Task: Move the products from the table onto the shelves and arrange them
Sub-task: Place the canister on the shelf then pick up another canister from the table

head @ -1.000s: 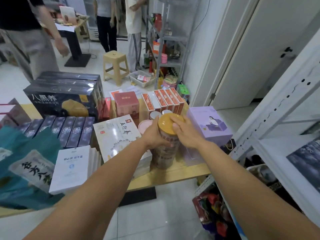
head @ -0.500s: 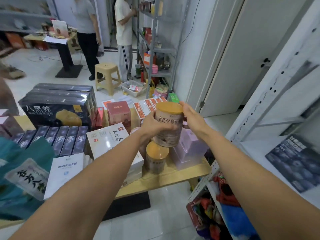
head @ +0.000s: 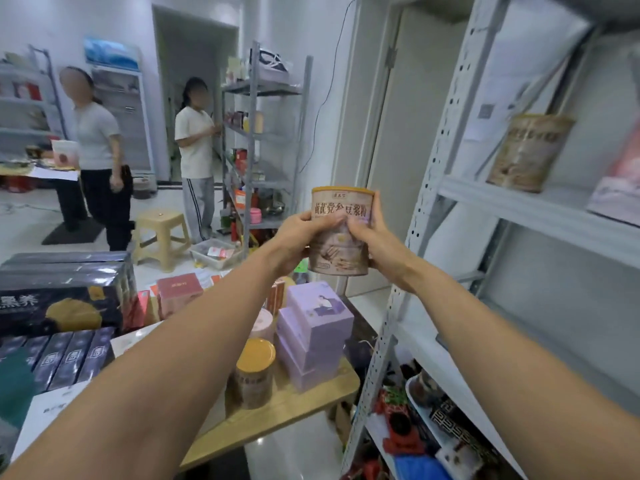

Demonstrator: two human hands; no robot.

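I hold a round can (head: 341,233) with a yellow lid upright in the air, above the table's right end. My left hand (head: 300,238) grips its left side and my right hand (head: 374,243) grips its right side. A matching can (head: 530,152) stands on the white shelf (head: 540,210) to the right, higher than my hands. Another yellow-lidded can (head: 254,372) stands on the wooden table (head: 294,407) beside stacked purple boxes (head: 313,336).
Dark boxes (head: 65,296), a pink box (head: 178,294) and white boxes cover the table's left. The white rack's perforated post (head: 433,188) rises just right of my hands. Lower shelves hold mixed goods (head: 426,431). Two people, a stool (head: 161,233) and a grey rack (head: 258,143) stand behind.
Both hands lifted the can off the table, up and to the right toward the white shelf. My view has tilted up and turned to the right.
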